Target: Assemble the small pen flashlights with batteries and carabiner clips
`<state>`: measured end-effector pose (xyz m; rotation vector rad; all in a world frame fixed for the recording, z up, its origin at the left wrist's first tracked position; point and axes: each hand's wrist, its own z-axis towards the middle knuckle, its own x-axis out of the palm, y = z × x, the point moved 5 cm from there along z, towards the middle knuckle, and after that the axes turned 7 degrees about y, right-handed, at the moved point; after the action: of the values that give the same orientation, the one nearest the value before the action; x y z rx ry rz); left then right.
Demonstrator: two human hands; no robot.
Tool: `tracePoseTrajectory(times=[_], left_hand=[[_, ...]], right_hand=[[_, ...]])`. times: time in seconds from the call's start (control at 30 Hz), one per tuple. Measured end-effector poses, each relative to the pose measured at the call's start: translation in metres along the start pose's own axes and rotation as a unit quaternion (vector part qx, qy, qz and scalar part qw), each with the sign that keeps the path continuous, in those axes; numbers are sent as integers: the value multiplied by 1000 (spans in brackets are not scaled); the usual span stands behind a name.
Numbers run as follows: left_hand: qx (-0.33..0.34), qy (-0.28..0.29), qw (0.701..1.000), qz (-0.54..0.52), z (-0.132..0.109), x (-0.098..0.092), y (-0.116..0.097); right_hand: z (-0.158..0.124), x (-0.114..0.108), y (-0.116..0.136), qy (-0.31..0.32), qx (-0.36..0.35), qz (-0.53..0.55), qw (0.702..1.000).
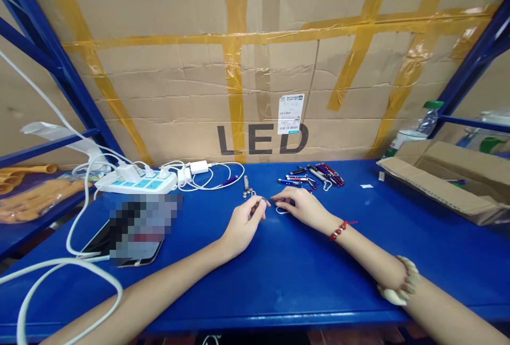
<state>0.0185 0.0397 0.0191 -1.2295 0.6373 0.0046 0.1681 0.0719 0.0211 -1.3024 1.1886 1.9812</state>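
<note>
White cable [59,262] nearest; L hand [243,224], R hand [306,205]: narrow grip on sm pcs [274,203]; tube [246,182] axis fwd-back.

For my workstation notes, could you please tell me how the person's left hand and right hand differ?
The left hand has a bare wrist, while the right hand has a red beaded bracelet at its wrist. The left hand is beside small silvery discs; the right hand is nearer the keychain penlights. Both hands are low over the blue tabletop.
</note>
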Motion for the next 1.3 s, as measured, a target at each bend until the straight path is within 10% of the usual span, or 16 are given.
tracePoseTrajectory(times=[0.73, 0.93, 1.3], left_hand=[[14, -14, 999, 36, 1, -2, 1], [13, -19, 1000, 19, 2, -2, 3], [58, -4, 997, 44, 0, -2, -2]], right_hand=[[-1, -7, 0, -43, 1, -6, 999], [-5, -21, 13, -136, -40, 168, 976], [-4, -13, 20, -108, -83, 308, 942]])
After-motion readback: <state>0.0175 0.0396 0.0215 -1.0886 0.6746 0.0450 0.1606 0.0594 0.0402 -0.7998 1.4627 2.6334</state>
